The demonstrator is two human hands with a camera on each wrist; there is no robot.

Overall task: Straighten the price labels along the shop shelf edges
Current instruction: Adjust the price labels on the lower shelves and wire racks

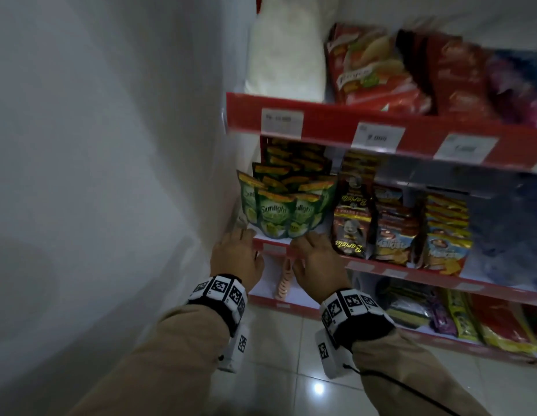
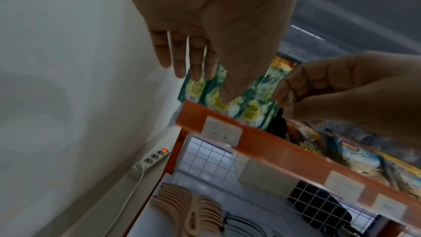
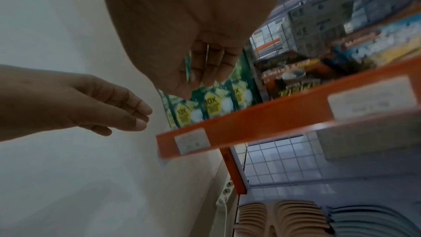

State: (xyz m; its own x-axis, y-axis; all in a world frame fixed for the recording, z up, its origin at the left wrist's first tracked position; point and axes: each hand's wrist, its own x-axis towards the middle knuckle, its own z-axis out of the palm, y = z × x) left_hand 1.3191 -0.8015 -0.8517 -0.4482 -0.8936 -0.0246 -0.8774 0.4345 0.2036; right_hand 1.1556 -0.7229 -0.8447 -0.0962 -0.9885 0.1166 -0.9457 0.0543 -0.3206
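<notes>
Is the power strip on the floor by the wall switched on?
On. In the left wrist view the power strip has an orange-lit switch at its far end, and a white cable runs from its near end.

Green sachets (image 1: pixel 277 211) read "Sunlight" and "10X"; a biscuit bag (image 1: pixel 393 235) "Malkist".

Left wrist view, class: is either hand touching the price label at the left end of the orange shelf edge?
No: the left hand and right hand hover above the price label, clear of it.
</notes>
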